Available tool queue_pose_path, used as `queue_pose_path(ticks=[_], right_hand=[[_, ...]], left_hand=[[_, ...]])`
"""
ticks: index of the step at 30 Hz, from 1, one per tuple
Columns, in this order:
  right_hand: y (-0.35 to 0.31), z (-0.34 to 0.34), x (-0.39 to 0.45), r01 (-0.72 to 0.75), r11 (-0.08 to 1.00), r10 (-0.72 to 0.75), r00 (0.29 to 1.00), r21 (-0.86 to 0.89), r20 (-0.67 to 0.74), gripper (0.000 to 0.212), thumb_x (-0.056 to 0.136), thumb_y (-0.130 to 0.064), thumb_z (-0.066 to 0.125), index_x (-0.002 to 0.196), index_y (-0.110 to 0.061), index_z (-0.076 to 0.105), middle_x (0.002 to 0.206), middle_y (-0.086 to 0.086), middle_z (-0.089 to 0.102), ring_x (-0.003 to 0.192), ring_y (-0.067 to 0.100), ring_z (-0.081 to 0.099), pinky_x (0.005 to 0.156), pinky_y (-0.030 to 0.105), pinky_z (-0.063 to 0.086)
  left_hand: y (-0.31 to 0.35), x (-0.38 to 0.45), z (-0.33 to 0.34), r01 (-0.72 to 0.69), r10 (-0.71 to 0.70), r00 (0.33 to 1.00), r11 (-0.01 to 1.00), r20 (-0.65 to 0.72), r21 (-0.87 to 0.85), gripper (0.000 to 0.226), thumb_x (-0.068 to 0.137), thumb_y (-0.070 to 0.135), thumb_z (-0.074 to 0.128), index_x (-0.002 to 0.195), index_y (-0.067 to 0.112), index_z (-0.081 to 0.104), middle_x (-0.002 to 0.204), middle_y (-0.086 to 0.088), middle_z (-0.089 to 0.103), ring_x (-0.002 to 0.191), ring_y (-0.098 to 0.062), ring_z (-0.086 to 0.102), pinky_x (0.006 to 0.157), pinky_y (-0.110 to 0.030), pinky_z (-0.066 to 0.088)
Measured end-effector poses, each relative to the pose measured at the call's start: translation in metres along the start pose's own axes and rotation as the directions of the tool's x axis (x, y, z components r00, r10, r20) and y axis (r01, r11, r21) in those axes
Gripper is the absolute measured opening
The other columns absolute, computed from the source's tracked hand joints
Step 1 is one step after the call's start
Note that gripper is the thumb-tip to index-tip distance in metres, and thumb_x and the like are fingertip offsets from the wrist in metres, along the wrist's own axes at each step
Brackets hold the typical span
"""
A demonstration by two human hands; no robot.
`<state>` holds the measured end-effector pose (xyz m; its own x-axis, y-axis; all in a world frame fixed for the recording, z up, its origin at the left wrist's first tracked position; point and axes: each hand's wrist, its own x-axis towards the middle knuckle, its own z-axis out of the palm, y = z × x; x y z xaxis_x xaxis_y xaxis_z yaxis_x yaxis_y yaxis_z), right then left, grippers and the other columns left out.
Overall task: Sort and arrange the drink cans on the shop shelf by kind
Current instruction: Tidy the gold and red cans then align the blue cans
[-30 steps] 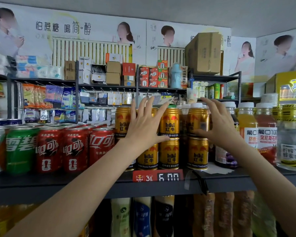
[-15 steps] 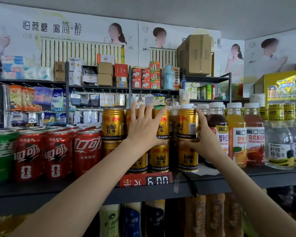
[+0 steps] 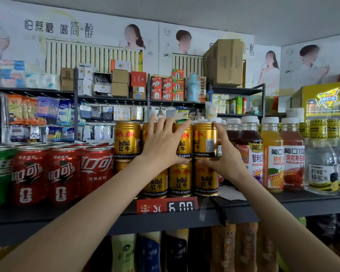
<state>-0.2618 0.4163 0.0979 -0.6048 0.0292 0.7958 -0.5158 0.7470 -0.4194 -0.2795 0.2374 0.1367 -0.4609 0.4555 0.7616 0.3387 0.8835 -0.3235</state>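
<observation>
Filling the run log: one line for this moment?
left hand: flat on top-row gold cans | right hand: grips top right gold can | stack: two high

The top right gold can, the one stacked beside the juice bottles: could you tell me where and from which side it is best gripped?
Grip the top right gold can round its smooth middle wall, coming from the front and right, as the right hand does. Another gold can crowds its left and bottles stand close on its right, so fingers probably fit best wrapped round the front. Lift straight up, since it stands upright on a lower can.
</observation>
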Motion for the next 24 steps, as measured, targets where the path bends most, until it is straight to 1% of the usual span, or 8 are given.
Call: queue_pose_path(ticks=[3,6,9,15,17,21,24], right_hand=[[0.001,0.000,0.001,-0.009,1.000,0.009,1.000,-0.012,0.003,0.108,0.069,-0.019,0.081,0.147,-0.035,0.007,0.137,0.004,0.045,0.120,0.025,0.048,0.096,0.042,0.040],[-0.002,0.003,-0.002,-0.006,1.000,0.005,1.000,-0.028,-0.013,0.109,0.069,-0.019,0.080,0.147,-0.037,0.006,0.134,0.007,0.047,0.117,0.025,0.049,0.093,0.040,0.042],[-0.003,0.005,-0.004,-0.010,0.999,0.009,1.000,-0.041,-0.025,0.109,0.070,-0.020,0.080,0.147,-0.038,0.005,0.135,0.008,0.045,0.118,0.026,0.047,0.094,0.041,0.041],[-0.011,0.006,-0.008,-0.034,0.998,0.034,0.999,-0.053,-0.015,0.106,0.073,-0.019,0.078,0.147,-0.037,0.004,0.134,0.011,0.045,0.117,0.026,0.047,0.091,0.034,0.038],[-0.014,0.008,-0.008,-0.038,0.997,0.037,0.999,-0.060,-0.017,0.106,0.073,-0.019,0.077,0.147,-0.038,0.004,0.133,0.012,0.045,0.117,0.026,0.047,0.091,0.035,0.038],[-0.019,0.010,-0.009,-0.048,0.997,0.047,0.999,-0.054,-0.024,0.107,0.072,-0.020,0.078,0.145,-0.041,0.002,0.133,0.013,0.044,0.120,0.028,0.045,0.094,0.042,0.040],[-0.023,0.010,-0.011,-0.069,0.995,0.067,0.998,-0.077,-0.020,0.108,0.073,-0.022,0.078,0.145,-0.043,-0.001,0.133,0.014,0.043,0.118,0.031,0.048,0.092,0.043,0.042]], left_hand=[[-0.002,0.000,0.000,-0.011,0.011,1.000,1.000,0.002,-0.008,0.109,0.065,0.073,0.059,0.147,0.031,-0.001,0.147,-0.009,0.023,0.138,-0.029,0.015,0.112,-0.049,-0.008],[-0.004,0.000,0.000,-0.014,0.014,1.000,1.000,0.010,0.000,0.110,0.065,0.073,0.058,0.147,0.031,-0.001,0.146,-0.008,0.024,0.138,-0.029,0.016,0.112,-0.050,-0.008],[-0.006,0.000,-0.001,-0.015,0.015,1.000,1.000,0.017,-0.005,0.110,0.065,0.073,0.058,0.147,0.031,-0.002,0.147,-0.008,0.023,0.138,-0.028,0.015,0.112,-0.049,-0.008],[-0.006,-0.004,-0.003,-0.002,0.002,1.000,1.000,0.023,-0.008,0.110,0.066,0.072,0.059,0.147,0.031,-0.001,0.146,-0.008,0.024,0.138,-0.028,0.014,0.112,-0.049,-0.009],[-0.007,-0.004,-0.003,0.004,-0.004,1.000,1.000,0.014,-0.001,0.109,0.066,0.072,0.059,0.148,0.031,-0.001,0.145,-0.008,0.024,0.138,-0.028,0.014,0.112,-0.048,-0.010],[-0.009,-0.006,-0.003,0.006,-0.006,1.000,1.000,0.016,-0.004,0.109,0.066,0.072,0.059,0.147,0.031,0.000,0.147,-0.008,0.023,0.139,-0.028,0.012,0.112,-0.048,-0.010],[-0.009,-0.006,-0.004,0.010,-0.010,1.000,1.000,0.018,-0.002,0.109,0.065,0.072,0.060,0.147,0.031,0.001,0.146,-0.008,0.024,0.138,-0.027,0.013,0.112,-0.047,-0.009]])
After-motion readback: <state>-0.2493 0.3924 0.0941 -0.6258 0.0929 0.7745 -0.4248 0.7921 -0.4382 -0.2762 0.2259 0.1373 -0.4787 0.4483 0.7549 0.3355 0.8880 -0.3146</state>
